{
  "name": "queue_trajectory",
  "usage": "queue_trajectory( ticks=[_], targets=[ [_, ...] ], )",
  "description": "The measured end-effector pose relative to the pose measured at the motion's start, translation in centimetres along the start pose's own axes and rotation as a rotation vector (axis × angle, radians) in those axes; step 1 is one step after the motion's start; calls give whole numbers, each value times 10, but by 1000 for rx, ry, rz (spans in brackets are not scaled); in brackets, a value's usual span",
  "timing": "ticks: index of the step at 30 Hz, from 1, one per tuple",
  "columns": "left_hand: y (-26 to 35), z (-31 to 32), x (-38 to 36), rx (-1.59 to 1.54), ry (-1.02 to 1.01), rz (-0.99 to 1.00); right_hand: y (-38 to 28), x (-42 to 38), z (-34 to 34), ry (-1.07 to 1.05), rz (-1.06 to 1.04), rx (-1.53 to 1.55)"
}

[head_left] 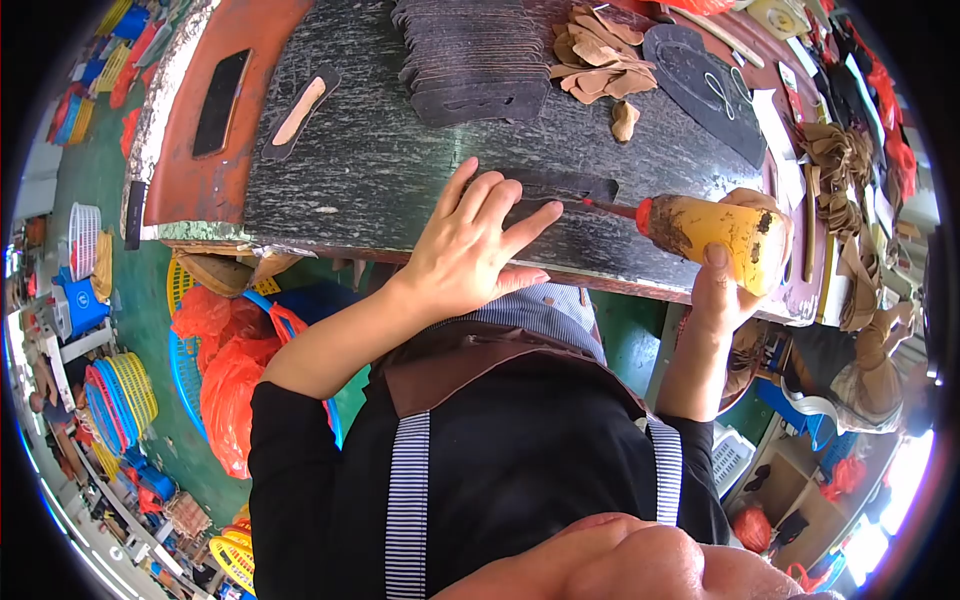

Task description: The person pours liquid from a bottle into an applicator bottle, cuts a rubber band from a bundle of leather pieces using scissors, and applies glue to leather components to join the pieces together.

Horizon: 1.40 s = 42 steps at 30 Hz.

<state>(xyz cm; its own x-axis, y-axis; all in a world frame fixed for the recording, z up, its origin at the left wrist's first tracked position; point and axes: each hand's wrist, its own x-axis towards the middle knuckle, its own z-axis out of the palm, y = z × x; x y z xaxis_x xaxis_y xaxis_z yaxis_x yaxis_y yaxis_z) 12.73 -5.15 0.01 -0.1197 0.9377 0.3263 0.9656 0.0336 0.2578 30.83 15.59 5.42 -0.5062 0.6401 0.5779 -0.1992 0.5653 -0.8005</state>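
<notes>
- The dark strip (pixel 560 186) lay flat on the black work board (pixel 380 170), just above the centre of the view, with its right end meeting the red nozzle of the glue bottle (pixel 715 230).
- The left hand (pixel 470 250) was spread, fingers fanned and pressed down on the strip's left part, pinning it to the board.
- The right hand (pixel 735 270), at about three o'clock from the left, was wrapped around the yellow, stained bottle, thumb on its near side, nozzle aimed toward nine o'clock.
- The strip looked thin, light and limp, probably leather or a stiffened fabric, though the lens blurred its edges; it would likely slide or curl unless held flat, so a flat press near the glued end suited it better than a pinch.
- The bottle looked soft-walled and grimy, perhaps tacky; a grip around its middle seemed soundest.
- At twelve o'clock sat a stack of dark cut pieces (pixel 475 60), with tan scraps (pixel 600 60) toward one o'clock.
- At ten o'clock lay a tan insole shape (pixel 298 112).
</notes>
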Motion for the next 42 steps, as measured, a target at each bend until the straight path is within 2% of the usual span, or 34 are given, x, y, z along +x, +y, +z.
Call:
queue_trajectory(
  ticks=[13, 19, 22, 26, 34, 37, 42],
  targets=[
    [-1, 1, -1, 14, -3, 4, 8, -2, -7, 19, -42, -55],
    [0, -1, 1, -1, 26, 6, 10, -8, 0, 139, 123, 195],
    [-3, -2, -2, -88, 73, 22, 14, -11, 9, 101, 163, 321],
    [-4, -1, -4, -115, 111, 24, 14, -12, 31, 115, 132, 284],
    [-5, 1, -6, -136, 129, 20, 7, -2, 53, -41, -20, 55],
    [-5, 2, -6, -145, 132, 17, 3, 2, 47, -86, -55, 20],
    [-6, 2, -6, -144, 129, 21, -1, 2, 27, -28, -41, -64]
  ],
)
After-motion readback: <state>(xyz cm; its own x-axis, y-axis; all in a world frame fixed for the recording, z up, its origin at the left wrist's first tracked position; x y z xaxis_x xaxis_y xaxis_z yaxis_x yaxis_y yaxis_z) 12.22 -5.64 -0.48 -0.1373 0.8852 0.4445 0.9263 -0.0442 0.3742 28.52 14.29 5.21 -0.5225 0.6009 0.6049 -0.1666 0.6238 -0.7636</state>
